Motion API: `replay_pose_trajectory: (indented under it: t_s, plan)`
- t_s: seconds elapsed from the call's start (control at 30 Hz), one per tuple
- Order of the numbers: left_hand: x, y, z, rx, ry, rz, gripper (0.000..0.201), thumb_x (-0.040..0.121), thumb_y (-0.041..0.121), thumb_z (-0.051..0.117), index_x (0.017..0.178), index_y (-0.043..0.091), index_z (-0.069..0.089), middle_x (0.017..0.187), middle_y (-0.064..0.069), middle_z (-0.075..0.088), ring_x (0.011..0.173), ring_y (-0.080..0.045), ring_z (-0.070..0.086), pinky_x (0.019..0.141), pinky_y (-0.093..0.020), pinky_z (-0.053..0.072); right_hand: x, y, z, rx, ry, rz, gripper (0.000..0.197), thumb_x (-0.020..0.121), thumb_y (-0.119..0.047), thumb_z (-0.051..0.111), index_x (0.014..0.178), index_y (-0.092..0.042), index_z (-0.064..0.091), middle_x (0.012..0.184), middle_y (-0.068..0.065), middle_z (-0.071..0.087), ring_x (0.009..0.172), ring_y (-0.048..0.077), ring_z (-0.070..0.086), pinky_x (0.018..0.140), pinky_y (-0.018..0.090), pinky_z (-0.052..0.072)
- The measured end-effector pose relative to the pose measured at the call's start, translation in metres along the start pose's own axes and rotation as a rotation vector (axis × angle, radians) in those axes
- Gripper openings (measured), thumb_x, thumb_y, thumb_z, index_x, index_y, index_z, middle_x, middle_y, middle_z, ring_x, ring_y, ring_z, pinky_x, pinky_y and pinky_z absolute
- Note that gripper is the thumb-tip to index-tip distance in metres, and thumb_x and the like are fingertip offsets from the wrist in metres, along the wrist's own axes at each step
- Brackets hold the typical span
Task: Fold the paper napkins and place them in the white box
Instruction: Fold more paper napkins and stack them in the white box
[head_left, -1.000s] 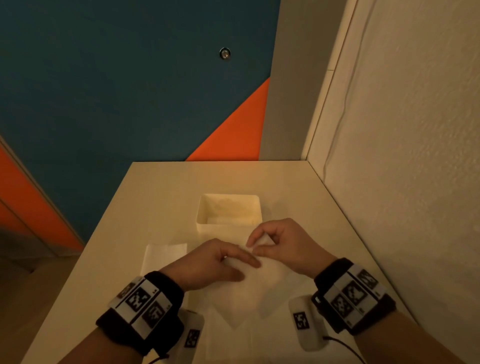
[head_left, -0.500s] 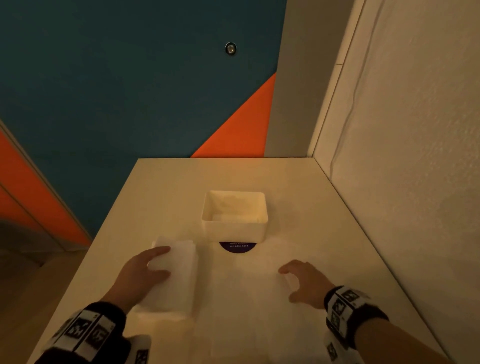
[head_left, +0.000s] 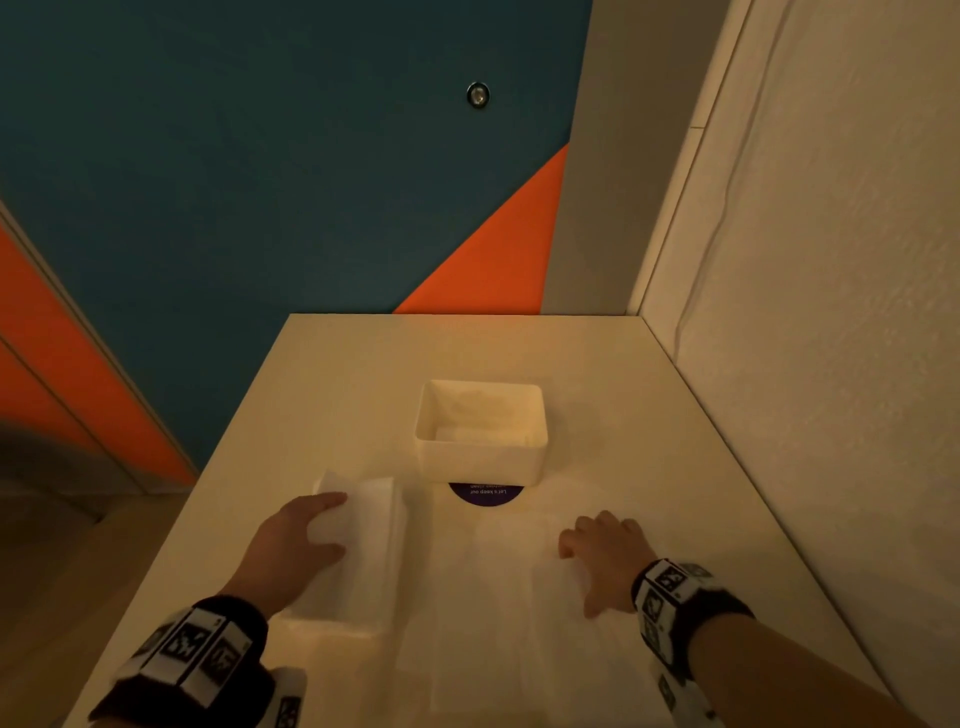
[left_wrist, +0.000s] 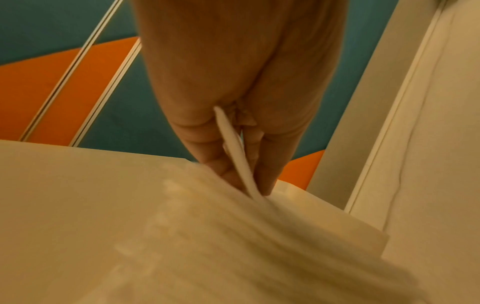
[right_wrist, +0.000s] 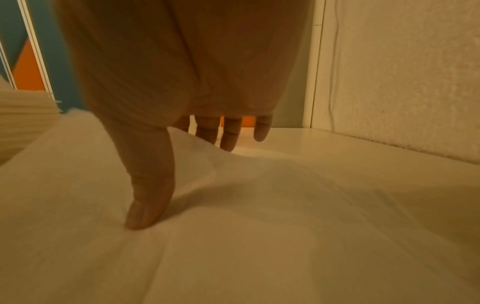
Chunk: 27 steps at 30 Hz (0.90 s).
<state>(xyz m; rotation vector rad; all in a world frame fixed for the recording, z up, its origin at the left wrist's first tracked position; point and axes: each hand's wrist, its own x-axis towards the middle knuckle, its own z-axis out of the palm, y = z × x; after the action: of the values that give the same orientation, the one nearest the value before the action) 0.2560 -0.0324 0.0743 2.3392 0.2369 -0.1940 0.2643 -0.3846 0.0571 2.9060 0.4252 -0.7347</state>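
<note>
**Lifting the next napkin off the stack**

The left hand (head_left: 296, 540) sits on the stack of white paper napkins (head_left: 358, 551) near the table's left edge, and in the left wrist view its thumb and fingers pinch the raised edge of a single top napkin (left_wrist: 235, 152). The right hand (head_left: 602, 556) lies spread, thumb and fingertips pressing down on a thin white unfolded paper napkin (head_left: 493, 597) flattened on the pale table (head_left: 322, 374) in front of the person.

To do this step well, I would peel only the one sheet: lift it slowly from the corner so the layers below do not cling and come up with it. The stack looks blurred in the wrist view, so it is hard to say whether exactly one ply is caught. The right hand should keep light, even pressure, since tissue this thin will creep or wrinkle under a drag.

The white rectangular plastic box (head_left: 480, 431) stands just beyond the flat sheet, near the table's middle, with what appear to be folded napkins already inside. A dark purple round sticker (head_left: 485, 493) shows on the table at the box's near wall. A textured wall runs along the right side. Nothing lies between the hands and the box.
</note>
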Motion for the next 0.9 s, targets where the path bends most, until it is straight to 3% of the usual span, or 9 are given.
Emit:
replay_pose_trajectory:
  t_s: [0.13,0.23,0.33,0.4,0.47,0.6,0.73,0.83,0.9]
  plan:
    - [0.002,-0.004,0.004,0.395,0.018,0.025,0.055,0.078,0.034,0.073,0.129,0.036,0.052,0.153,-0.005,0.015,0.132,-0.032,0.026,0.11,-0.041,0.024,-0.006,0.002,-0.011,0.057,0.066,-0.015,0.035,0.087,-0.041,0.057,0.12,-0.028,0.055,0.122,-0.005,0.051,0.118,0.019,0.044,0.102,0.039,0.026]
    - [-0.002,0.008,0.004,0.456,0.062,0.008,0.055,0.079,0.038,0.069,0.129,0.046,0.047,0.155,0.0,0.002,0.133,-0.036,0.014,0.108,-0.048,0.028,-0.013,0.002,-0.031,0.256,0.201,-0.046,0.012,0.09,-0.032,0.055,0.095,-0.022,0.056,0.099,-0.001,0.064,0.096,0.021,0.059,0.09,0.035,0.043]
    - [-0.005,0.025,0.006,0.365,0.141,0.091,0.048,0.079,0.036,0.07,0.124,0.044,0.053,0.151,0.0,0.023,0.132,-0.034,0.021,0.105,-0.05,0.03,-0.022,0.002,-0.056,0.527,0.359,-0.035,0.015,0.089,-0.026,0.059,0.09,-0.01,0.059,0.088,0.006,0.066,0.082,0.024,0.062,0.076,0.038,0.051]
    - [-0.006,0.037,0.009,0.205,0.139,0.203,0.036,0.078,0.044,0.068,0.113,0.042,0.059,0.135,0.005,0.045,0.126,-0.026,0.036,0.103,-0.039,0.029,-0.029,0.0,-0.072,0.744,0.473,-0.053,0.015,0.089,-0.02,0.06,0.088,-0.005,0.064,0.084,0.01,0.067,0.078,0.025,0.063,0.072,0.039,0.05]
    - [-0.008,0.052,0.016,-0.078,0.055,0.245,0.027,0.079,0.045,0.068,0.104,0.043,0.059,0.119,0.013,0.056,0.118,-0.016,0.047,0.097,-0.031,0.032,-0.037,-0.004,-0.086,0.983,0.57,-0.05,0.009,0.089,-0.015,0.061,0.088,-0.008,0.067,0.084,0.009,0.068,0.077,0.023,0.064,0.07,0.037,0.051]
    - [-0.016,0.083,0.029,-0.496,-0.077,0.161,0.047,0.074,0.048,0.066,0.118,0.035,0.056,0.111,0.013,0.063,0.107,-0.004,0.054,0.086,-0.022,0.038,-0.051,-0.017,-0.1,1.502,0.61,-0.029,0.015,0.091,-0.011,0.059,0.102,-0.015,0.069,0.096,0.004,0.073,0.086,0.021,0.069,0.075,0.035,0.057]
    - [-0.021,0.102,0.035,-0.698,-0.279,0.148,0.052,0.065,0.057,0.064,0.108,0.028,0.069,0.1,0.002,0.072,0.096,-0.018,0.065,0.085,-0.032,0.047,-0.052,-0.027,-0.094,1.739,0.577,-0.003,0.018,0.093,-0.007,0.055,0.105,-0.01,0.068,0.101,0.008,0.073,0.092,0.026,0.069,0.075,0.037,0.058]
    - [-0.024,0.114,0.039,-0.702,-0.335,0.192,0.033,0.077,0.039,0.067,0.102,0.018,0.072,0.098,-0.011,0.073,0.087,-0.027,0.067,0.075,-0.037,0.051,-0.049,-0.034,-0.084,1.778,0.584,0.043,0.018,0.092,-0.007,0.056,0.105,-0.01,0.067,0.101,0.009,0.073,0.091,0.027,0.068,0.081,0.043,0.057]
    - [-0.024,0.116,0.043,-0.706,-0.314,0.191,0.025,0.082,0.029,0.066,0.098,0.012,0.072,0.094,-0.014,0.072,0.078,-0.026,0.066,0.067,-0.035,0.051,-0.048,-0.036,-0.078,1.803,0.59,0.034,0.019,0.093,-0.005,0.055,0.105,-0.012,0.067,0.099,0.007,0.073,0.087,0.022,0.068,0.077,0.038,0.058]
